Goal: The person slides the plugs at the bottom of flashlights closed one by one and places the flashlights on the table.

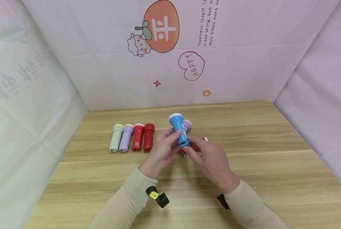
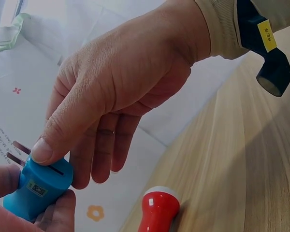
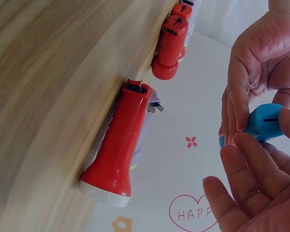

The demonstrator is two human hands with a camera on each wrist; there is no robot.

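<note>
**Blue torch held in mid-air, plug end being worked by both hands**

The blue torch (image 1: 179,129) is being held up above the middle of the table (image 1: 273,178), lens end pointing away toward the back edge. The left hand (image 1: 162,151) is gripping its barrel, thumb and fingers curling round it. The right hand (image 1: 208,160) is pinching the plug end; the left wrist view shows its thumb pressing on the end cap just beside the two metal prongs (image 2: 18,152), which are standing out.

Judging from this, the grip looks light and fingertip-only, so the smooth plastic barrel could be slipping and dropping onto the torches lying right underneath. The thumb is sitting very near the bare prongs, so a slip there could be pinching skin or bending a prong. Twisting while both hands are holding opposite ends could also be straining the cap.

Directly below the hands, a red torch (image 3: 117,145) is lying on the table with its own prongs folded out, and a purple torch (image 1: 187,125) is lying touching it, mostly hidden behind it. These two are crowding the spot where the blue one would be coming down. Toward the back left of the table, a row of four is lying side by side, well apart from the hands: a pale green torch (image 1: 116,137), a lilac torch (image 1: 126,137), and two more red ones (image 1: 143,136). A printed sheet (image 1: 187,47) is hanging behind the back edge.
</note>
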